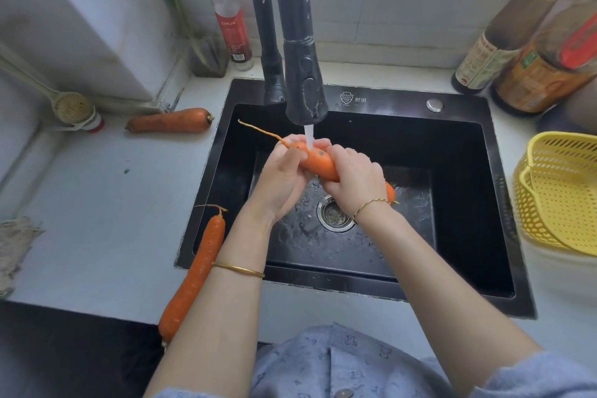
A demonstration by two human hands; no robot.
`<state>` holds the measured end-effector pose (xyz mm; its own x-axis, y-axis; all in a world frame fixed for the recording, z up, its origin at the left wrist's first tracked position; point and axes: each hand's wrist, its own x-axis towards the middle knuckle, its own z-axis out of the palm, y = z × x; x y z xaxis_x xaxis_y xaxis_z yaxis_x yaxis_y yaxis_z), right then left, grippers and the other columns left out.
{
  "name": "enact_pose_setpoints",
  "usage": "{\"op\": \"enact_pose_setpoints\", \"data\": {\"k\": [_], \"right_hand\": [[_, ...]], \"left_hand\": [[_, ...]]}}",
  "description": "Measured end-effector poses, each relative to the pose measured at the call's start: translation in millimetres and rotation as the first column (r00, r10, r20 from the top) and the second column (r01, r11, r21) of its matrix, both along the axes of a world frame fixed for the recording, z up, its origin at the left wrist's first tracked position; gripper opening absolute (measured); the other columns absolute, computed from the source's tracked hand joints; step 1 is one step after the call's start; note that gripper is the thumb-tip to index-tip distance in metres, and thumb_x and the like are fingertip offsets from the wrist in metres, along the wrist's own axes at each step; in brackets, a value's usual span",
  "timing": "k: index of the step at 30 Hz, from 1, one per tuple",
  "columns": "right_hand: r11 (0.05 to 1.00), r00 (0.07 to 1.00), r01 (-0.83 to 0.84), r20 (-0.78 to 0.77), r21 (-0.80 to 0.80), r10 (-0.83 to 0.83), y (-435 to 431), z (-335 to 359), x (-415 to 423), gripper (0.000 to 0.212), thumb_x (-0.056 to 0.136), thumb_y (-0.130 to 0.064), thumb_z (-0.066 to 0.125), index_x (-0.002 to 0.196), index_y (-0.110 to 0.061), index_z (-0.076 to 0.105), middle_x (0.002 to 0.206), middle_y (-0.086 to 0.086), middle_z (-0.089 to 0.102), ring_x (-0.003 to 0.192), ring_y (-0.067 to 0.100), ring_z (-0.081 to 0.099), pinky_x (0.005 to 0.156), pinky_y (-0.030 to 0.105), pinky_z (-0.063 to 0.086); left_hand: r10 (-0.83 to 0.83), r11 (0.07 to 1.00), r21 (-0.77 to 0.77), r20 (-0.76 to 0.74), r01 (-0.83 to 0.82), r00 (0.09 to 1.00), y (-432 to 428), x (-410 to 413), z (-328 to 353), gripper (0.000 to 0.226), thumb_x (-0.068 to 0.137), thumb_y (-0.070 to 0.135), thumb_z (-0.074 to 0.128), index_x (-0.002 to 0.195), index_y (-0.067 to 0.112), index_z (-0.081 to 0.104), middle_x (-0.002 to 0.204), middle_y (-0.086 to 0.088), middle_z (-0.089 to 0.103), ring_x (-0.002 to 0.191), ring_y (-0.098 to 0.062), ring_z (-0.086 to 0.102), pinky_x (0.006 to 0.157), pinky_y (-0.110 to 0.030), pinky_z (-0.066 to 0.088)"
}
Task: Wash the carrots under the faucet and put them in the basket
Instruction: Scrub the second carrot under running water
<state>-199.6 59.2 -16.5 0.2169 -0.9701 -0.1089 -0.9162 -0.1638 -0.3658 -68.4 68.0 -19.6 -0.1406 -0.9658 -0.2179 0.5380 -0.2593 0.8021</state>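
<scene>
Water runs from the black faucet (305,87) onto an orange carrot (318,161) held over the black sink (465,171). My left hand (282,178) grips the carrot's thin root end, and my right hand (353,182) grips its thick end, whose tip shows past my wrist. A second carrot (193,275) lies on the counter along the sink's left edge, partly under my left forearm. A third, dirtier carrot (169,121) lies on the counter at the back left. The yellow perforated basket (562,191) stands to the right of the sink and holds nothing that I can see.
Sauce bottles (504,39) crowd the back right corner, and a red-capped bottle (231,19) stands behind the sink to the left. A ladle (69,107) leans at the far left. A cloth (16,245) lies at the counter's left edge. The sink drain (334,213) sits below my hands.
</scene>
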Motion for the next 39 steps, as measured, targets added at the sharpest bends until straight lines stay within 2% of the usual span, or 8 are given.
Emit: {"op": "enact_pose_setpoints", "data": {"k": [8, 17, 20, 23, 25, 29, 35, 39], "right_hand": [[0.999, 0.998, -0.023, 0.055, 0.044, 0.021, -3, 2, 0, 0.043, 0.087, -0.022, 0.059, 0.128, -0.021, 0.045, 0.113, 0.004, 0.059, 0.108, 0.03, 0.052, 0.076, 0.034, 0.029], [0.996, 0.998, -0.058, -0.032, -0.073, 0.056, 3, 8, 5, 0.053, 0.09, -0.024, 0.058, 0.137, -0.035, 0.038, 0.105, 0.0, 0.063, 0.102, 0.027, 0.056, 0.076, 0.033, 0.028], [1.0, 1.0, -0.025, -0.014, -0.003, 0.025, 2, 6, 2, 0.048, 0.088, -0.024, 0.058, 0.133, -0.026, 0.041, 0.105, 0.003, 0.062, 0.101, 0.029, 0.058, 0.074, 0.033, 0.033], [0.995, 0.998, 0.003, 0.058, 0.098, -0.008, 1, 7, -1, 0.036, 0.084, -0.022, 0.056, 0.119, -0.022, 0.048, 0.09, 0.0, 0.055, 0.094, 0.028, 0.057, 0.066, 0.031, 0.034], [0.99, 0.995, 0.019, 0.092, 0.14, -0.032, 1, 7, -3, 0.029, 0.084, -0.023, 0.056, 0.112, -0.019, 0.049, 0.087, -0.004, 0.051, 0.092, 0.027, 0.056, 0.065, 0.03, 0.034], [0.994, 0.999, 0.013, 0.028, 0.109, -0.016, 0, 7, -1, 0.027, 0.087, -0.027, 0.054, 0.11, -0.016, 0.046, 0.096, 0.004, 0.059, 0.094, 0.03, 0.058, 0.067, 0.031, 0.035], [0.961, 0.974, -0.072, 0.228, 0.265, 0.01, -9, 12, -5, 0.024, 0.078, -0.024, 0.067, 0.095, -0.017, 0.051, 0.086, -0.001, 0.054, 0.081, 0.022, 0.055, 0.068, 0.031, 0.043], [0.951, 0.955, -0.151, 0.288, 0.272, 0.069, -11, 11, -8, 0.028, 0.079, -0.032, 0.069, 0.097, -0.02, 0.051, 0.087, -0.002, 0.058, 0.08, 0.02, 0.057, 0.072, 0.035, 0.049]], "left_hand": [[0.001, 1.0, 0.0, 0.005, -0.001, 1.0, 4, 1, 4, 0.023, 0.084, 0.001, 0.041, 0.105, 0.007, 0.046, 0.113, -0.017, 0.061, 0.105, -0.021, 0.059, 0.099, -0.035, 0.05], [0.262, 0.947, 0.113, 0.265, -0.3, 0.928, -1, -13, 4, 0.009, 0.087, 0.017, 0.053, 0.082, 0.009, 0.053, 0.085, -0.008, 0.06, 0.08, -0.018, 0.06, 0.071, -0.031, 0.054], [0.225, 0.942, 0.217, 0.151, -0.254, 0.963, -5, -12, 8, 0.034, 0.107, 0.026, 0.035, 0.101, 0.002, 0.057, 0.098, -0.016, 0.07, 0.083, -0.018, 0.07, 0.074, -0.028, 0.059], [0.183, 0.932, 0.323, -0.025, -0.165, 0.983, -8, -7, 11, 0.053, 0.107, 0.041, 0.025, 0.124, 0.001, 0.055, 0.118, -0.02, 0.065, 0.099, -0.022, 0.069, 0.092, -0.035, 0.054], [0.14, 0.927, 0.355, -0.031, -0.12, 0.99, -6, -5, 11, 0.052, 0.106, 0.044, 0.027, 0.123, 0.004, 0.054, 0.125, -0.02, 0.062, 0.107, -0.025, 0.065, 0.099, -0.038, 0.05], [0.024, 0.964, 0.258, 0.159, -0.064, 0.987, 4, -11, 6, 0.011, 0.102, 0.018, 0.049, 0.109, 0.012, 0.056, 0.117, -0.013, 0.063, 0.098, -0.018, 0.063, 0.082, -0.028, 0.055], [0.135, 0.969, 0.182, 0.186, -0.169, 0.973, 4, -3, 3, 0.04, 0.1, 0.007, 0.05, 0.139, 0.004, 0.043, 0.127, -0.017, 0.06, 0.114, -0.022, 0.06, 0.091, -0.031, 0.056], [0.104, 0.983, 0.138, 0.131, -0.122, 0.986, 6, 4, 2, 0.035, 0.101, 0.002, 0.045, 0.136, 0.002, 0.044, 0.124, -0.019, 0.062, 0.108, -0.025, 0.063, 0.095, -0.038, 0.054]]}}
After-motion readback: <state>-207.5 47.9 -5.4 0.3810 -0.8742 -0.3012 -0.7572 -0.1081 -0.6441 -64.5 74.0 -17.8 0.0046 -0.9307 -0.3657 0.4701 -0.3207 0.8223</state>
